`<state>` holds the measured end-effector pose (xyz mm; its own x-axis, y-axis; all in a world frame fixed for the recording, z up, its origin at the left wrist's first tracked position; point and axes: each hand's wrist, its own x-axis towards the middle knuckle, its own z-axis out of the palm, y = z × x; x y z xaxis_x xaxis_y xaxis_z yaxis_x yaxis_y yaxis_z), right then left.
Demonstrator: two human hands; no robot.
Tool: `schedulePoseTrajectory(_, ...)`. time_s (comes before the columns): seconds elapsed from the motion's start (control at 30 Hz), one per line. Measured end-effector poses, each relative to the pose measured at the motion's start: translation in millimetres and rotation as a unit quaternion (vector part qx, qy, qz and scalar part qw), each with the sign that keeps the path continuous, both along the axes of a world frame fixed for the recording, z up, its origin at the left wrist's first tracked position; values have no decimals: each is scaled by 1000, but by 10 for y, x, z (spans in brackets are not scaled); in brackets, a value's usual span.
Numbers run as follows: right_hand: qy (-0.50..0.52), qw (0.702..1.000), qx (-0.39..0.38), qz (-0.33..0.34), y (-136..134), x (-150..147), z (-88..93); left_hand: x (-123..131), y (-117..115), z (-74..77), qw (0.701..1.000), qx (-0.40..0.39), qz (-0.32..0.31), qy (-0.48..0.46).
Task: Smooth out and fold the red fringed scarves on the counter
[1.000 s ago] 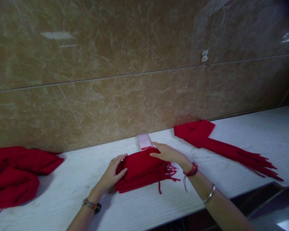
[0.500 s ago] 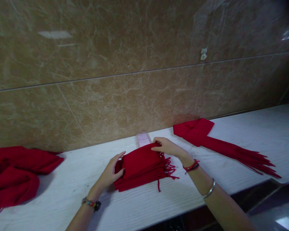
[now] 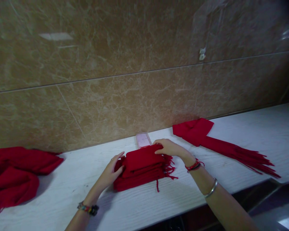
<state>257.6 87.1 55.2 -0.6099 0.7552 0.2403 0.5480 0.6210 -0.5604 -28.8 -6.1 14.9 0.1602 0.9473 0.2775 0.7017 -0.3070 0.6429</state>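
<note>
A folded red scarf (image 3: 144,160) lies in several layers on the white tabletop, its fringe sticking out at the right end. At its left end is my left hand (image 3: 112,170), with the thumb in front, the fingers reaching behind, and layers of cloth between them. My right hand (image 3: 170,149) pinches the upper right edge near the fringe; some of its fingertips are hidden behind the cloth. A flat pinkish packet or card (image 3: 143,140) rests just behind the scarf, by the wall.
To the left lies a loosely heaped red scarf (image 3: 14,176). Another red scarf (image 3: 197,131) is on the right, its long fringed end (image 3: 250,157) stretched toward the front edge. A brown marbled wall (image 3: 125,102) closes off the back of the white table (image 3: 69,179).
The top layer of the folded scarf has shifted slightly right and back, now forming a narrower, thicker fold on top. My right hand moved slightly right with it; my left hand barely moved.
</note>
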Motion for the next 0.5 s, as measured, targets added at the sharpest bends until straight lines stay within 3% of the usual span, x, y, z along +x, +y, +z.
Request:
schedulePoseTrajectory(0.33,48,998,49,-17,-92,-237,60,86,5,-5,993,-33,111,-30)
schedulePoseTrajectory(0.5,-31,999,21,12,-73,-272,-25,110,-63,-52,991,-80,95,-55)
